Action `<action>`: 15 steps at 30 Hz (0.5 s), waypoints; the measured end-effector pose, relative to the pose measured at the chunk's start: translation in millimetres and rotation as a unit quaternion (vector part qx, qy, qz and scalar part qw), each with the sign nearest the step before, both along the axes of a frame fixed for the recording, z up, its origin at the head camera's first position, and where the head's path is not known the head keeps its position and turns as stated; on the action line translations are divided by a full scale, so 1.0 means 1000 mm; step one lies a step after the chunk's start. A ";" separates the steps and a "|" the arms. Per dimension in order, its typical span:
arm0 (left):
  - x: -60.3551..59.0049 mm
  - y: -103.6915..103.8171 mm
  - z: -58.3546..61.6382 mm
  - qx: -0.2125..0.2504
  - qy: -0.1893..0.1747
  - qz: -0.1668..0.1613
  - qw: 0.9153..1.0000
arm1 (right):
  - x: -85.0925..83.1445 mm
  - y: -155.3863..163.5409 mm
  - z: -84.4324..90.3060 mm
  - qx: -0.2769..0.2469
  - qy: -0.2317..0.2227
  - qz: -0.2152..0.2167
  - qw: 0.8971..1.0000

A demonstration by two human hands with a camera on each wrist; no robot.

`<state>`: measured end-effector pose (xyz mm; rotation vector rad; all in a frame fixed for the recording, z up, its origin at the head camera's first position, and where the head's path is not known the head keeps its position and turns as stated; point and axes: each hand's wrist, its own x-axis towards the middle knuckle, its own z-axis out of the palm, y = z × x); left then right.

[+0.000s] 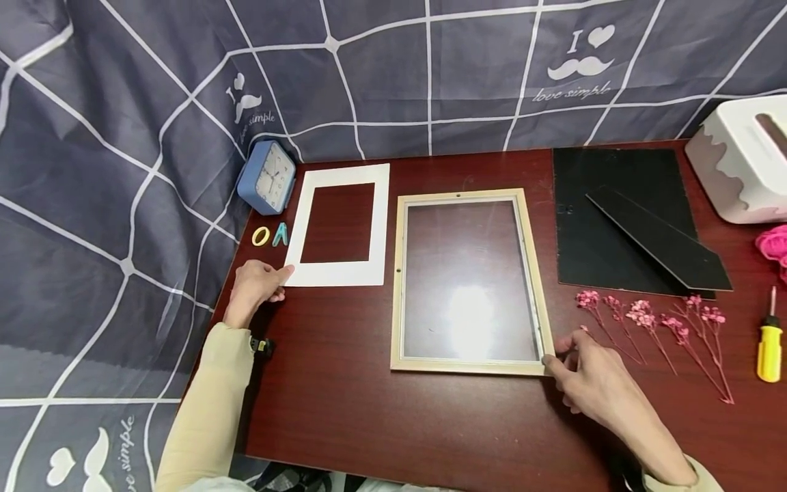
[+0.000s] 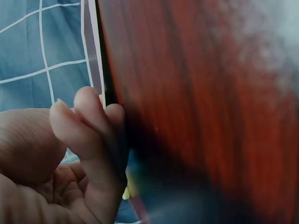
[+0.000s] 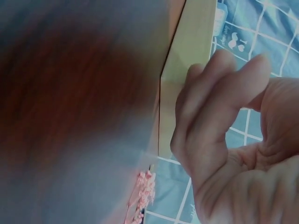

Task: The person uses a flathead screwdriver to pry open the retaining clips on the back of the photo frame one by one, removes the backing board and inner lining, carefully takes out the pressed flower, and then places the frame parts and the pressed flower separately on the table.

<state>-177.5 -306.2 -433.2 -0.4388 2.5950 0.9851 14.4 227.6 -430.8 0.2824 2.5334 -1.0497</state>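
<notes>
My left hand (image 1: 253, 285) pinches the lower left corner of a white picture mat (image 1: 341, 273), a flat rectangle with a rectangular opening, lying on the dark red table. At the middle lies a pale wooden picture frame (image 1: 467, 367) with a clear pane (image 1: 464, 273) in it. My right hand (image 1: 596, 383) holds its lower right corner, the thumb on top. In the left wrist view the curled fingers (image 2: 88, 126) meet the mat's edge. In the right wrist view curled fingers (image 3: 205, 107) lie beside the frame's edge (image 3: 187, 51).
A black backboard (image 1: 615, 225) with a raised stand leg (image 1: 658, 236) lies right of the frame. Below it are pink dried flowers (image 1: 642, 314). A yellow screwdriver (image 1: 770, 348) and white tissue box (image 1: 738, 157) stand farther right. Blue clock (image 1: 267, 179), yellow ring (image 1: 261, 236), teal letter (image 1: 280, 234) are left.
</notes>
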 end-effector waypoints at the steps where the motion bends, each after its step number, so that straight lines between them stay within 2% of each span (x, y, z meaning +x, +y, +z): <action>1: 0.000 -0.001 0.000 -0.014 0.003 -0.007 1.000 | 0.000 0.000 0.001 0.000 -0.001 0.003 1.000; 4: 0.000 -0.002 0.001 -0.050 0.011 -0.026 0.998 | -0.001 0.002 0.002 0.000 -0.007 0.014 1.000; 6: -0.001 -0.005 -0.001 -0.057 0.014 -0.033 0.998 | -0.003 0.004 0.003 -0.001 -0.010 0.022 1.000; 8: -0.008 -0.017 -0.015 -0.049 0.018 -0.041 0.998 | -0.004 0.006 0.004 0.001 -0.012 0.027 1.000; 10: -0.011 -0.020 -0.018 -0.044 0.009 -0.040 0.998 | -0.005 0.006 0.005 0.002 -0.012 0.033 0.999; 12: -0.015 -0.028 -0.028 -0.039 0.006 -0.039 0.998 | -0.007 0.007 0.005 0.006 -0.012 0.039 0.999; 13: -0.015 -0.028 -0.028 -0.042 0.002 -0.036 0.998 | -0.008 0.007 0.005 0.010 -0.016 0.042 0.999; 15: -0.011 -0.017 -0.015 -0.055 -0.006 -0.030 0.998 | -0.011 0.008 0.004 0.016 -0.019 0.048 0.999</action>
